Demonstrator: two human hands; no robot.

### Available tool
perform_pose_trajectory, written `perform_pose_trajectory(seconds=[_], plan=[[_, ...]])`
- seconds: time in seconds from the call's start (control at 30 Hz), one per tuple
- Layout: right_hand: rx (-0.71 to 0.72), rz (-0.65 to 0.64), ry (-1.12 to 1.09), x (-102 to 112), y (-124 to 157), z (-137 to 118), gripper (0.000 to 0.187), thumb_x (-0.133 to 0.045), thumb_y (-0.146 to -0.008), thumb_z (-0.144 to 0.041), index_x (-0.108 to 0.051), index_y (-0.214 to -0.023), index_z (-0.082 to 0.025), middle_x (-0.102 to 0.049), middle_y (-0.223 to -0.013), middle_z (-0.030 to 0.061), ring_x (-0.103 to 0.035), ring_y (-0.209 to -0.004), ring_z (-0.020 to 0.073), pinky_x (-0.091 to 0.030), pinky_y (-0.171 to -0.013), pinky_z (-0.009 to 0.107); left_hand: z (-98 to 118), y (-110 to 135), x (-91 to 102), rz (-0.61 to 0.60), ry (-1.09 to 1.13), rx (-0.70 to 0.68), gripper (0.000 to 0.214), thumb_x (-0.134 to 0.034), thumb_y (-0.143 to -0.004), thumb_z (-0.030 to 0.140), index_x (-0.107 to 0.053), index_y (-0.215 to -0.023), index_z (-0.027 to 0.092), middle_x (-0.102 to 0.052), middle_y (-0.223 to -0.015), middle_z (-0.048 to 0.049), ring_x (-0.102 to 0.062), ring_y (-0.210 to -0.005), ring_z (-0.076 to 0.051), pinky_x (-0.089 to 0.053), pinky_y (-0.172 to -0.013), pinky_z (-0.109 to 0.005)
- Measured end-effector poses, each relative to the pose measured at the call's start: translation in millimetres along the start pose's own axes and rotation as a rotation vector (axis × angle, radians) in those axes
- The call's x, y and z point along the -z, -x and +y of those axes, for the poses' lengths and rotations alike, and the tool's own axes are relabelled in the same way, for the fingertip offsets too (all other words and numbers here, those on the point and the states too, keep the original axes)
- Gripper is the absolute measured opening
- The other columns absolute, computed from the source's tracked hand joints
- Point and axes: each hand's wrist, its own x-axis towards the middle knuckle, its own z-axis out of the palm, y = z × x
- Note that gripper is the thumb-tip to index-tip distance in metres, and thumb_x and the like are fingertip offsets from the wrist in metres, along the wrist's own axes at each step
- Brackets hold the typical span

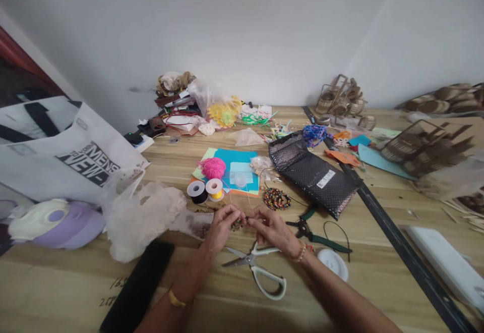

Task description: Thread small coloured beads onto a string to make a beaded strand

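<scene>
Multicoloured beads [237,224], bunched small, sit between the two hands near the middle of my view, partly covered by fingers. I have the left hand [224,226] closed on them from one side; the right hand [269,226] is pinched at their other edge, though I cannot tell whether on a bead or a cord.

Just below, white-handled scissors [249,260] lie with blades spread, crowding the space between my forearms. Green-handled pliers [304,228] rest beside the right wrist, a white spool [333,265] near them. Beyond the right hand, I see a coil of beads [277,199] on the table [212,292], then a black padded mailer [315,174]. Ahead of the left hand stand a black spool [197,191] and a yellow spool [215,190], with pink yarn [214,168] behind them.
</scene>
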Motion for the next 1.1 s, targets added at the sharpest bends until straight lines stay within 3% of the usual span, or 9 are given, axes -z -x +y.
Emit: perform_pose_trajectory(seconds=[0.17, 0.33, 0.5, 0.63, 0.9, 1.1], plan=[[0.048, 0.007, 0.009, -3, -3, 9, 0.032, -0.06, -0.083, -0.048, -0.054, -0.078, -0.017, -0.054, -0.059, -0.0026, -0.048, -0.049, 0.0094, -0.037, -0.046, 0.021, -3, 1, 1.9, -0.026, -0.199, -0.065, 0.022, -0.063, -0.078, 0.035, -0.063, -0.069, 0.015, -0.061, -0.071, -0.0021, -0.054, -0.072, -0.015, -0.042, -0.069, -0.025], [0.056, -0.006, 0.107, 0, -4, 13, 0.027, -0.058, -0.084, -0.041, -0.055, -0.076, -0.016, -0.048, -0.058, -0.0038, -0.039, -0.052, 0.0092, -0.03, -0.048, 0.021, 3, 3, -1.2, -0.029, -0.299, -0.041, 0.02, -0.061, -0.079, 0.033, -0.061, -0.067, 0.016, -0.057, -0.065, 0.0001, -0.049, -0.064, -0.014, -0.038, -0.061, -0.023], [0.07, 0.01, 0.163, -1, -4, 14, 0.028, -0.055, -0.085, -0.04, -0.056, -0.074, -0.015, -0.044, -0.059, -0.004, -0.036, -0.054, 0.0095, -0.028, -0.051, 0.022, 6, 4, -2.4, -0.043, -0.314, -0.058, 0.021, -0.062, -0.078, 0.034, -0.063, -0.066, 0.017, -0.058, -0.066, -0.001, -0.052, -0.067, -0.015, -0.04, -0.065, -0.025], [0.065, 0.011, 0.123, -1, -6, 18, 0.029, -0.056, -0.083, -0.043, -0.054, -0.072, -0.016, -0.041, -0.058, -0.0047, -0.033, -0.054, 0.0094, -0.026, -0.05, 0.022, 4, 3, -1.7, -0.048, -0.258, -0.071, 0.024, -0.064, -0.077, 0.039, -0.065, -0.07, 0.017, -0.065, -0.078, -0.0049, -0.056, -0.076, -0.018, -0.043, -0.072, -0.026], [0.005, -0.022, -0.008, 3, -11, 24, 0.032, -0.059, -0.079, -0.048, -0.054, -0.073, -0.017, -0.046, -0.059, -0.0034, -0.038, -0.052, 0.0096, -0.029, -0.048, 0.022, -2, 0, 1.5, 0.027, -0.188, -0.046, 0.022, -0.064, -0.079, 0.037, -0.065, -0.076, 0.015, -0.064, -0.072, -0.0031, -0.057, -0.069, -0.016, -0.045, -0.066, -0.026], [-0.028, -0.046, -0.059, 5, -11, 23, 0.034, -0.061, -0.077, -0.049, -0.053, -0.073, -0.016, -0.045, -0.054, -0.0054, -0.036, -0.047, 0.0078, -0.028, -0.045, 0.02, -8, -4, 7.3, -0.031, -0.288, -0.025, 0.015, -0.071, -0.071, 0.029, -0.069, -0.075, 0.015, -0.064, -0.068, -0.0025, -0.057, -0.066, -0.015, -0.045, -0.064, -0.026]])
